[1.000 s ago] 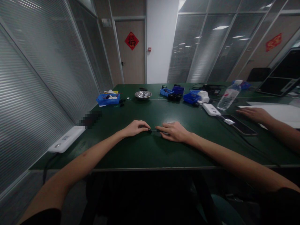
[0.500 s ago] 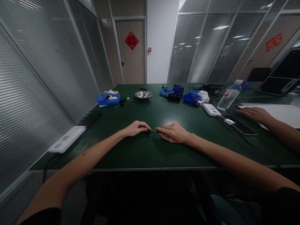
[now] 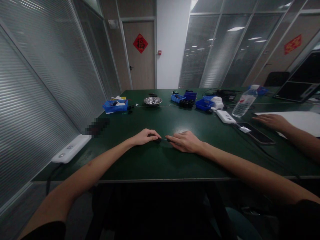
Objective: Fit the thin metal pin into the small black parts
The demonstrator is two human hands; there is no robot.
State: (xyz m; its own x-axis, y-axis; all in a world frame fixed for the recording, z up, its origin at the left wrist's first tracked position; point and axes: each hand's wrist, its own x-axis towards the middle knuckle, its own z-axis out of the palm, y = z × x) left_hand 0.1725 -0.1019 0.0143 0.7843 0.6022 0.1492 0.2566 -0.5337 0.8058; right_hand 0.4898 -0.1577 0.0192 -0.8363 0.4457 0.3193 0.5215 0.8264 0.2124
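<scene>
My left hand [image 3: 145, 137] rests on the green table [image 3: 155, 160] with its fingers curled round a small black part [image 3: 158, 140]. My right hand [image 3: 183, 141] lies just to the right, fingers pinched on the other end of a thin rod or wire [image 3: 163, 139] that runs between the two hands. What exactly the small dark pieces are is too small to tell. Both forearms stretch from the near table edge to the table's middle.
Blue bins [image 3: 115, 105] [image 3: 203, 104], a metal bowl [image 3: 152, 100] and black parts [image 3: 186, 103] stand at the far side. A water bottle [image 3: 244, 101], white power bank [image 3: 225, 117] and phone [image 3: 255, 133] lie right. Another person's hand [image 3: 271, 121] rests on white paper. A white power strip [image 3: 71, 148] sits at the left edge.
None of note: both hands stay together on the small part, with only a slight shift of the fingers.
</scene>
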